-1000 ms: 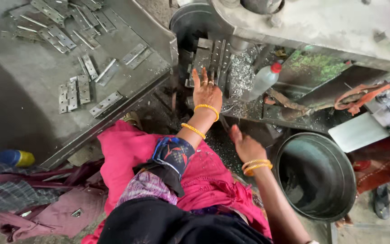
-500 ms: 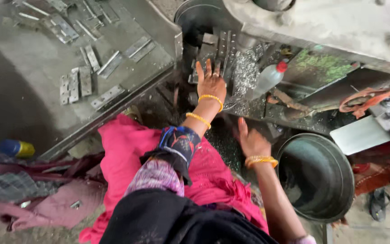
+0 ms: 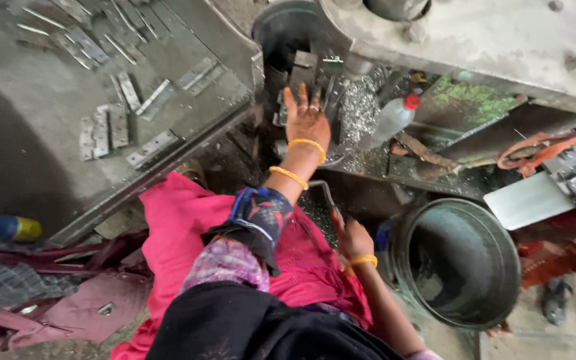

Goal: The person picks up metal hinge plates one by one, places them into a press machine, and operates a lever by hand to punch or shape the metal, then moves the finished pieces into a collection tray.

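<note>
From the head camera, the right hand (image 3: pixel 353 241) has moved since half a second ago: then it was spread open above the lap, and now it is closed around the lower end of a thin bent metal lever (image 3: pixel 326 195) that rises toward the machine, so the work has passed from reaching to gripping the handle. The left hand (image 3: pixel 307 119) has hardly shifted; it lies flat with fingers spread on a small metal part (image 3: pixel 296 100) at the mouth of the press, at the near edge of the grey machine body (image 3: pixel 475 40), pressing rather than gripping. Both wrists carry yellow bangles. To the left, the dull steel work table (image 3: pixel 28 107) bears flat hinge-like plates (image 3: pixel 105 127), matte grey and rectangular, scattered from its far edge to its near right corner. Bright metal shavings (image 3: pixel 358 113) glitter beside the left hand, next to a translucent plastic bottle (image 3: pixel 393 117) with a red cap. At the person's right stands a round, dark metal bucket (image 3: pixel 465 263), worn and smooth inside. Pink cloth (image 3: pixel 175 220) covers the lap, soft and creased.
</note>
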